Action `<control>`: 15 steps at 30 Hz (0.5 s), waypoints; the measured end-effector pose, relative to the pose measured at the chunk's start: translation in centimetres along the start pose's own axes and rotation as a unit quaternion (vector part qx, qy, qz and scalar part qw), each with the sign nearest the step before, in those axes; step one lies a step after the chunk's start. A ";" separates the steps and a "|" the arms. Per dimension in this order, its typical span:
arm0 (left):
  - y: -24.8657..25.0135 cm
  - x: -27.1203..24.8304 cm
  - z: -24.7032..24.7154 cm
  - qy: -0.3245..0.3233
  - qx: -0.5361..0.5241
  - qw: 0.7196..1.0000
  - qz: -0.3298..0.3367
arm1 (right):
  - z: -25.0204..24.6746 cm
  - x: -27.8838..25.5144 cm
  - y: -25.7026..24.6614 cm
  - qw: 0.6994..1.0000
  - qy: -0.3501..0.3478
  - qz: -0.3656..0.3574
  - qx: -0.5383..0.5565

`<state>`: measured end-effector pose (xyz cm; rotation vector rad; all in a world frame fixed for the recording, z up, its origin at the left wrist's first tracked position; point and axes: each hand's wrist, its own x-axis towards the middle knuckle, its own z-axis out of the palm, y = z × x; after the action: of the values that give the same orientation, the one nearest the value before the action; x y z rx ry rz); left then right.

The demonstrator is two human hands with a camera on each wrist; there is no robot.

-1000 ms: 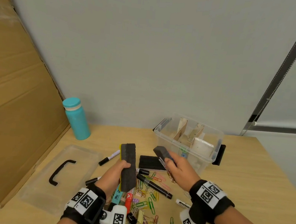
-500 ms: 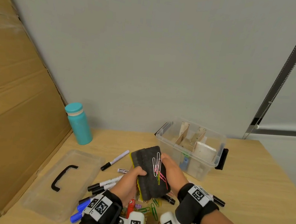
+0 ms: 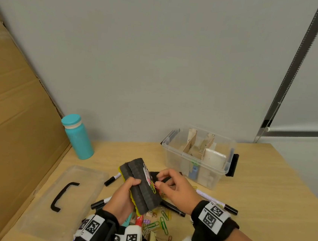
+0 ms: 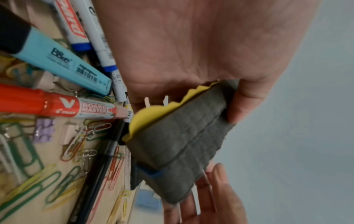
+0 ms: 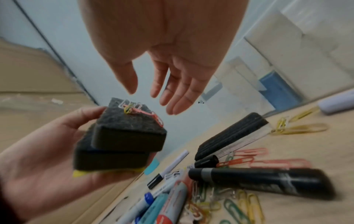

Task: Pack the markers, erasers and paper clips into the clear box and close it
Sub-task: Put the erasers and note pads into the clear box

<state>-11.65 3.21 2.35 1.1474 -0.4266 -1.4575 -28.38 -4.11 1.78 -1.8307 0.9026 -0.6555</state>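
Left hand [image 3: 121, 198]: wrapped around two stacked erasers [image 3: 141, 186], thumb on one long side, fingers behind; held tilted above the pile on the surface [image 3: 261, 217].
Stacked erasers: dark felt faces; the lower one backed in yellow foam, the upper one offset and sitting on top.
Clips on the stack [image 3: 149, 178]: a small tangle of white, pink and yellow paper clips lying on the uppermost felt face.
Right hand [image 3: 175, 188]: just beside the stack. Loosely spread in the right wrist view [image 5: 172, 84], gripping nothing there; fingertips near the clips in the head view, contact possibly made but hard to tell.
Third eraser [image 5: 229, 134]: flat on the surface, beyond the held stack.
Markers [image 3: 173, 209]: scattered on the surface under and around both hands; black, blue, red and pale teal barrels.
Loose paper clips [image 3: 161, 223]: strewn among the markers, with a few binder clips.
Clear box [image 3: 199, 159]: open, at the far right of the surface, cardboard dividers and a pale block inside.
Lid [image 3: 63, 200]: flat on the surface to the left, black handle up.
Teal bottle [image 3: 78, 136]: upright beside the cardboard sheet [image 3: 14, 125].
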 end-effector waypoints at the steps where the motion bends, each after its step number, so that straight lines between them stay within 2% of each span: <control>1: 0.1 0.0 0.0 0.005 0.002 1.000 -0.004 | 0.2 -0.3 -0.1 0.999 -0.020 -0.014 -0.026; 4: 0.0 0.1 0.0 0.012 0.014 1.000 -0.016 | 0.7 -0.8 0.3 0.996 -0.026 -0.039 -0.075; 8: 0.0 -0.2 -0.3 0.024 0.005 1.000 -0.016 | 0.1 -1.0 1.5 0.990 -0.056 -0.002 -0.131; 12: 0.4 -0.6 -0.7 0.035 -0.006 0.999 -0.006 | -0.7 -1.5 3.0 0.953 -0.098 0.021 -0.285; 15: 0.4 -0.9 -0.7 0.042 -0.008 0.999 -0.008 | -1.3 -1.8 3.0 0.937 -0.095 0.039 -0.333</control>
<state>-10.97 4.15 2.67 1.1963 -0.3479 -1.4186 -31.28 -4.10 -0.53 -2.3859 1.1450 -0.1050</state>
